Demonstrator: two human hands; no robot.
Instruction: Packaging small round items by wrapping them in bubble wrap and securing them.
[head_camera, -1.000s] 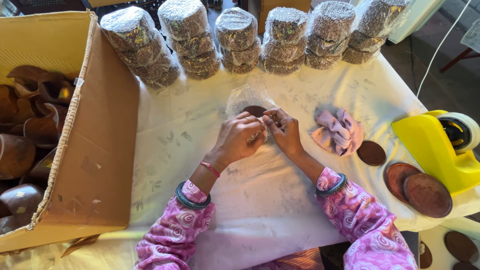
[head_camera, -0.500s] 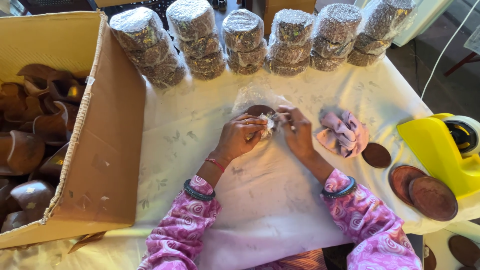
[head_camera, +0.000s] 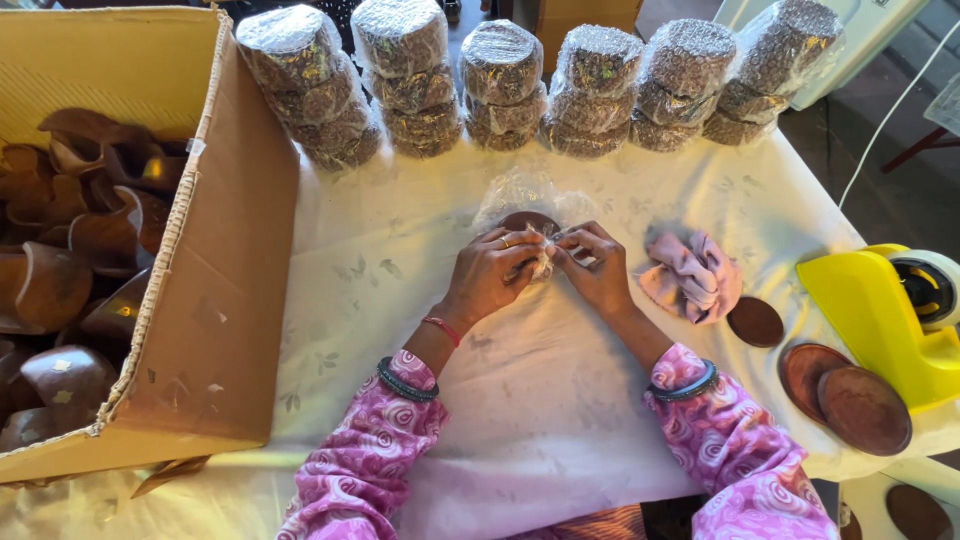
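Wrapping a brown disc (head_camera: 527, 221) in clear film (head_camera: 520, 190), left hand (head_camera: 492, 272) and right hand (head_camera: 596, 268) pinch the gathered plastic; sealing it looks next.

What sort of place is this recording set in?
Probably a small craft packing workspace: a table under a white cloth, a cardboard box of brown shell bowls, a row of bubble-wrapped stacks, and a yellow tape dispenser.

table (head_camera: 400, 290): white floral cloth | floor (head_camera: 880, 120): dark | light: daylight, soft
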